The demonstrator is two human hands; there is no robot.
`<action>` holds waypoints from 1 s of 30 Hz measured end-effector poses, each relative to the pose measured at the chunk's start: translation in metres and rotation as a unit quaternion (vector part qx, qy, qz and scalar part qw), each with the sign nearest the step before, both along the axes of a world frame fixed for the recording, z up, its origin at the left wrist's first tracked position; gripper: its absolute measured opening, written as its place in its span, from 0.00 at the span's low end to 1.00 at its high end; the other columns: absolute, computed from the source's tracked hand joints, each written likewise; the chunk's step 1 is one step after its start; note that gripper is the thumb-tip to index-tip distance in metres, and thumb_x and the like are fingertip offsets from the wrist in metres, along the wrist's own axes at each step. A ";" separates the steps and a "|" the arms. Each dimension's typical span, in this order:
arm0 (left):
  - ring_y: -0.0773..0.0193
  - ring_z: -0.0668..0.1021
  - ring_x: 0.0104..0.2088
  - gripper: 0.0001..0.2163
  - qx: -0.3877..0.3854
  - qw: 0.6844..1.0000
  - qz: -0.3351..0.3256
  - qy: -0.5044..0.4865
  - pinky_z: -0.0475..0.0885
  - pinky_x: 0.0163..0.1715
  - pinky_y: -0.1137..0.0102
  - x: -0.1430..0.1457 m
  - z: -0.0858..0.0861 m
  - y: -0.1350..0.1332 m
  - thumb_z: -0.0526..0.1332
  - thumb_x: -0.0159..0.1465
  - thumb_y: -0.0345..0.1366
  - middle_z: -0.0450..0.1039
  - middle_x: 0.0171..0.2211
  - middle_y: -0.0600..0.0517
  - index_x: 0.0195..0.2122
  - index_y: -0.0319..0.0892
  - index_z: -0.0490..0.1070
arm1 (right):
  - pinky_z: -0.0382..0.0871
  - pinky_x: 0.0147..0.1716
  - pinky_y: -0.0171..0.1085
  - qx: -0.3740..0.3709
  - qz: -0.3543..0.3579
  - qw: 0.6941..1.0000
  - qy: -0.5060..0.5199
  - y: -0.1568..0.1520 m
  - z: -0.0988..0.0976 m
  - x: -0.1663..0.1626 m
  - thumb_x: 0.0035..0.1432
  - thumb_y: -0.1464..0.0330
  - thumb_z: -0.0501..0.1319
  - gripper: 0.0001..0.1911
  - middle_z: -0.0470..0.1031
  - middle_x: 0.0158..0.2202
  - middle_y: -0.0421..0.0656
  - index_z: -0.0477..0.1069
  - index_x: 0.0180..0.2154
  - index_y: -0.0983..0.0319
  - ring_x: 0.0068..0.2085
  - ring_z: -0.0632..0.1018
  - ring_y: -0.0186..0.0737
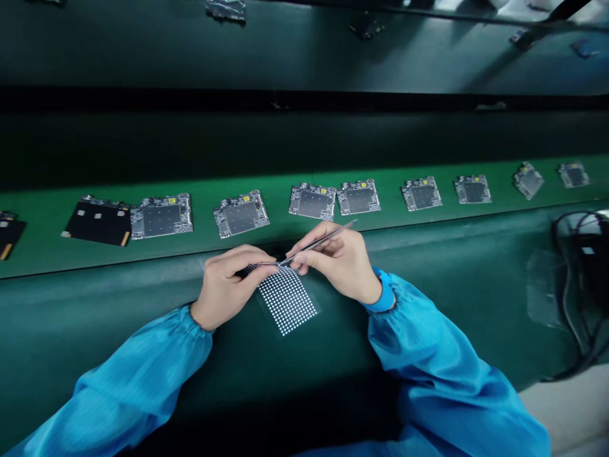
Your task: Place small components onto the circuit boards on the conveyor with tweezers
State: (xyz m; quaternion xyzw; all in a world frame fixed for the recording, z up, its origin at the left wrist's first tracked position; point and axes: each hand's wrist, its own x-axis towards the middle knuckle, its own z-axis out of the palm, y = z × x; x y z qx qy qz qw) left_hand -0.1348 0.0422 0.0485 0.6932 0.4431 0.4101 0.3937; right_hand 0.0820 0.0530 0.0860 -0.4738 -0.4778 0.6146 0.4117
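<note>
Both of my hands meet over the near green mat. My left hand [228,282] pinches the upper edge of a clear sheet with rows of small white round stickers [288,301], which hangs or lies toward me. Between thumb and fingers of my right hand [337,260] is a pair of metal tweezers [328,238]. Their tips point left and reach the sheet's top edge beside my left fingertips. Whether a sticker is caught in the tips is too small to tell. Just beyond my hands lies a circuit board [311,202] with a grey metal shield.
Several more circuit boards [242,214] lie in a row along the green strip [204,247]. At the left, a black-covered piece [98,219] touches one board. Black cables [571,298] and a clear plastic bag [545,289] are at the right. A raised shelf [285,51] runs across the back.
</note>
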 end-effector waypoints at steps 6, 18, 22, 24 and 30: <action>0.64 0.84 0.36 0.01 -0.013 1.000 0.006 0.010 0.79 0.37 0.71 -0.001 0.001 -0.003 0.71 0.64 0.33 0.83 0.36 0.51 0.37 0.44 0.82 | 0.81 0.29 0.39 0.014 -0.043 0.999 -0.012 0.013 -0.002 0.016 0.56 0.64 0.75 0.12 0.81 0.27 0.44 0.77 0.33 0.65 0.26 0.82 0.39; 0.60 0.85 0.39 0.02 0.017 0.999 0.018 0.040 0.82 0.42 0.66 0.015 -0.001 0.011 0.70 0.65 0.36 0.84 0.37 0.51 0.37 0.45 0.82 | 0.75 0.19 0.32 0.028 -0.163 0.982 -0.092 0.102 -0.054 0.062 0.53 0.62 0.76 0.20 0.78 0.23 0.39 0.66 0.35 0.61 0.22 0.80 0.37; 0.61 0.85 0.38 0.02 0.029 0.999 0.018 0.041 0.82 0.41 0.68 0.014 -0.001 0.010 0.71 0.64 0.34 0.84 0.37 0.53 0.37 0.46 0.82 | 0.74 0.17 0.31 0.020 -0.155 0.981 -0.117 0.102 -0.055 0.064 0.54 0.62 0.75 0.20 0.79 0.23 0.41 0.67 0.35 0.62 0.20 0.78 0.35; 0.62 0.84 0.39 0.02 0.033 0.998 0.017 0.043 0.82 0.42 0.68 0.012 -0.002 0.010 0.71 0.64 0.33 0.84 0.37 0.53 0.37 0.46 0.82 | 0.73 0.17 0.31 0.024 -0.158 0.980 -0.122 0.102 -0.054 0.066 0.54 0.62 0.75 0.19 0.79 0.23 0.42 0.67 0.34 0.62 0.20 0.78 0.35; 0.62 0.84 0.39 0.02 0.024 0.999 0.014 0.045 0.82 0.42 0.68 0.008 -0.005 0.009 0.71 0.64 0.34 0.83 0.38 0.53 0.38 0.47 0.82 | 0.71 0.16 0.29 0.028 -0.164 0.976 -0.142 0.103 -0.056 0.068 0.55 0.64 0.75 0.17 0.78 0.22 0.41 0.69 0.34 0.63 0.20 0.77 0.33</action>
